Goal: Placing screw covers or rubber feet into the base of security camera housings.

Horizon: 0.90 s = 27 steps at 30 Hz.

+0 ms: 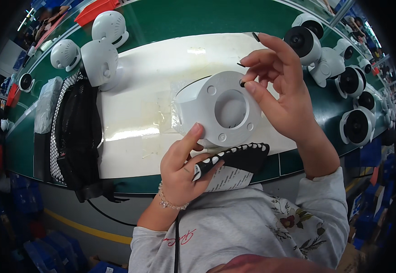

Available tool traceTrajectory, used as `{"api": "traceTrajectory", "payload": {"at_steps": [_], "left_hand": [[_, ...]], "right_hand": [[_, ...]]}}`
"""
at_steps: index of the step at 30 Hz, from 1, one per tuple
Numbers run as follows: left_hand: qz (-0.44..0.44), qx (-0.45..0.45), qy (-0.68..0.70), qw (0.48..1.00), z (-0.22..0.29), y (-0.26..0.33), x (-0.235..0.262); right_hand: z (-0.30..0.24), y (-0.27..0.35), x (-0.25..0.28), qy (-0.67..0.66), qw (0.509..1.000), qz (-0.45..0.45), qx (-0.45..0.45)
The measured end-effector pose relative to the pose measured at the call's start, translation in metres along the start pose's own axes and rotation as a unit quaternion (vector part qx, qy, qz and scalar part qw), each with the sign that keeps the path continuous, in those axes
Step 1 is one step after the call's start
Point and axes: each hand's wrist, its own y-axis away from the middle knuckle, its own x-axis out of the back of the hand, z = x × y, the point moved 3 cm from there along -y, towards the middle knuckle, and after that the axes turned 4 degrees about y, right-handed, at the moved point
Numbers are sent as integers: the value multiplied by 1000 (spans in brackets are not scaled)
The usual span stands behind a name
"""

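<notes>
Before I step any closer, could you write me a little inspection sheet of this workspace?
Surface: green table with a pale, tape-patched mat.
Job's things: white device over the mat, round recess showing; black dotted sheet; small black pad by the device's rim, contact unclear.
Clutter: black bundle and clear plastic bag at left; other white devices on both sides; red tray at the back.
Grip: left hand holds the sheet, thumb at the device; right hand pinches the pad, two more black bits at its fingers.
Cables: thin black cable, lower left; black cord down the shirt.
Surroundings: yellow floor line; blue boxes; people in the upper corners.
</notes>
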Motion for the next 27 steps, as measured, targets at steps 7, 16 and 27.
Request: {"api": "traceTrajectory", "payload": {"at_steps": [7,16,27], "left_hand": [[-4,-17,6,1000,-2,1,-2],[-5,-9,1,1000,-4,3,-4],[8,4,13,1000,-4,2,-4]], "right_hand": [[-27,6,-5,283,933,-113,193],[-22,-24,-11,94,988,-39,112],[-44,-6,-24,358,922,-71,131]]}}
